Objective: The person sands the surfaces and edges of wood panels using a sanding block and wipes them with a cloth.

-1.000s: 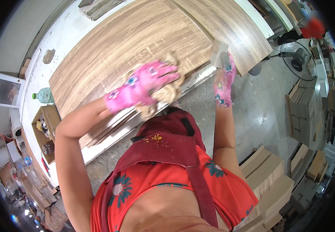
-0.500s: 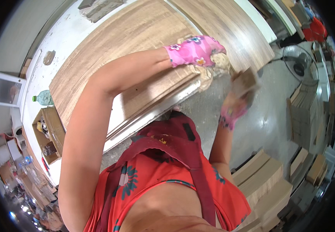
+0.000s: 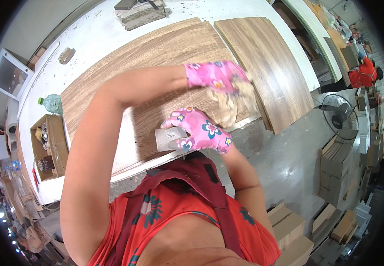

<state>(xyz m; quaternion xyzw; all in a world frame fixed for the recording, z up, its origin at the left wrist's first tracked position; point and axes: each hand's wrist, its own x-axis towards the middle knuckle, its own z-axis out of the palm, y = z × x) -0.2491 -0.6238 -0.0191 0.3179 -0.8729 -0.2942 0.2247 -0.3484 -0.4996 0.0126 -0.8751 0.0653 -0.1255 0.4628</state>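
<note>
My left hand [image 3: 214, 76], in a pink flowered glove, is closed on a crumpled beige cloth [image 3: 229, 108] that hangs over the right end of a wood-grain board [image 3: 156, 57]. Nearer to me, my gloved right hand [image 3: 201, 131] grips a small pale rectangular block [image 3: 167, 140] between thumb and fingers. The block rests at or just above the board's near edge; I cannot tell if it touches. Beneath the top board, further board edges show in a stack. A second pile of wood-grain boards [image 3: 265, 66] lies just right of my left hand.
On the white tabletop [image 3: 45, 150] are a green-capped bottle [image 3: 51, 103], an open cardboard box [image 3: 61, 146], a clear tape roll [image 3: 66, 55] and a grey block [image 3: 141, 15]. A floor fan [image 3: 337, 116] and stacked cartons [image 3: 289, 226] stand right. A person in red [image 3: 364, 73] is farther off.
My right hand has swung from out over the floor on the right to the board's near edge, bringing the block. My left hand has shifted slightly left and nearer with the cloth.
</note>
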